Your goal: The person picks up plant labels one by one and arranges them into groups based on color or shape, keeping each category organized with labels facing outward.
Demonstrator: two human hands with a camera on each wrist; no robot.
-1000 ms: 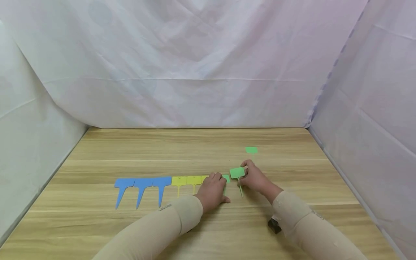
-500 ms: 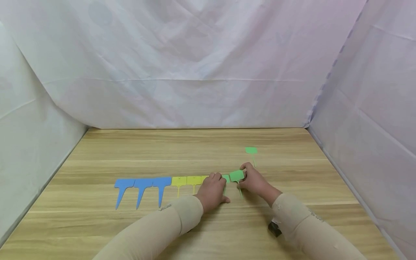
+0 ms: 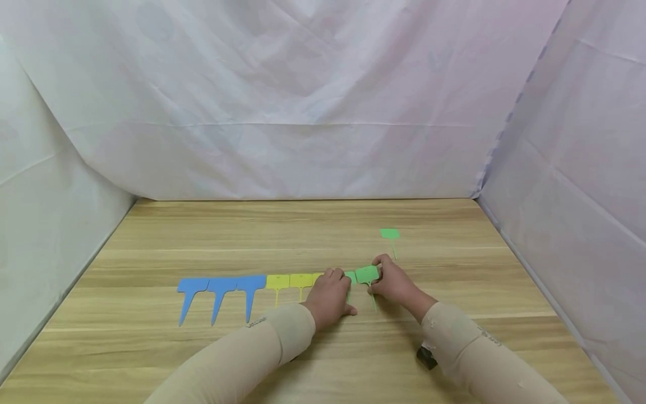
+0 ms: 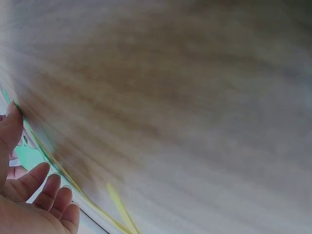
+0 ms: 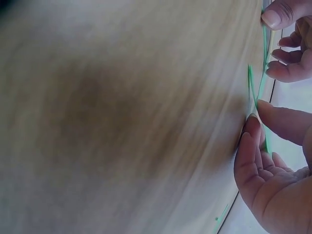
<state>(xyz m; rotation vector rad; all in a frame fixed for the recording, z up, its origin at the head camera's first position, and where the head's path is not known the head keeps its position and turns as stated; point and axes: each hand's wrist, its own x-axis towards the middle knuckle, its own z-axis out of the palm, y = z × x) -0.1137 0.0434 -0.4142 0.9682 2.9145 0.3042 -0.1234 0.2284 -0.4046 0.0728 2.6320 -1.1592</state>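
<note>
T-shaped plant labels lie in a row across the wooden table. From the left come blue labels (image 3: pixel 223 284), then yellow labels (image 3: pixel 301 280), then a green label (image 3: pixel 351 278) partly under my left hand (image 3: pixel 329 297). That hand rests on the row with its fingertips pressing down, hiding part of the yellow and green labels. My right hand (image 3: pixel 397 281) pinches another green plant label (image 3: pixel 367 274) by its right edge, between thumb and fingers. This label sits slightly tilted against the row's right end. In the right wrist view its thin green edge (image 5: pixel 267 141) shows between thumb and fingers.
One more green label (image 3: pixel 390 233) lies apart, farther back on the table, beyond my right hand. White cloth (image 3: pixel 303 112) hangs behind and along both sides. A small black object (image 3: pixel 426 357) shows under the right sleeve.
My right hand has lowered the green label and brought it slightly left, up to the row's end. The left hand has stayed in place.
</note>
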